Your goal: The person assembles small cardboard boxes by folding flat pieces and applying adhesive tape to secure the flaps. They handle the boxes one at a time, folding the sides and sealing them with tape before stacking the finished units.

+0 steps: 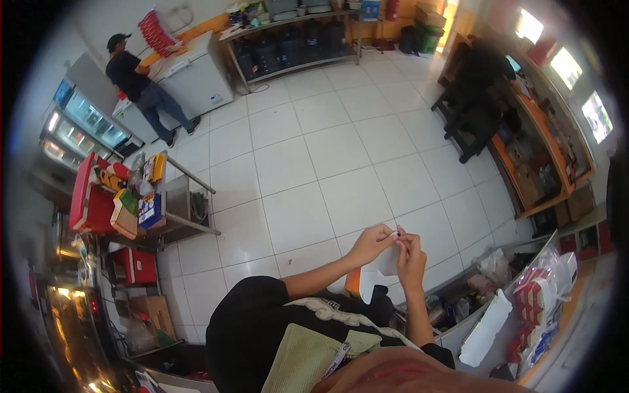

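My left hand point(375, 243) and my right hand point(411, 253) meet in front of my body, fingertips almost touching. Both are closed in a pinch on a small white thing point(395, 234) with a dark spot beside it; it is too small to name. Below the hands, close to my dark shirt, an orange piece point(354, 281) with white flaps shows, looking like an open carton. My arms hide part of it, and what supports it cannot be seen.
To my right, a counter holds a white carton piece point(485, 327) and red-and-white patterned packaging point(534, 301). At left stands a metal table point(190, 173) with boxes and a red cooler point(95, 196). Another person point(134, 82) stands by a white chest freezer point(196, 75). Dark stools point(473, 131) are at right.
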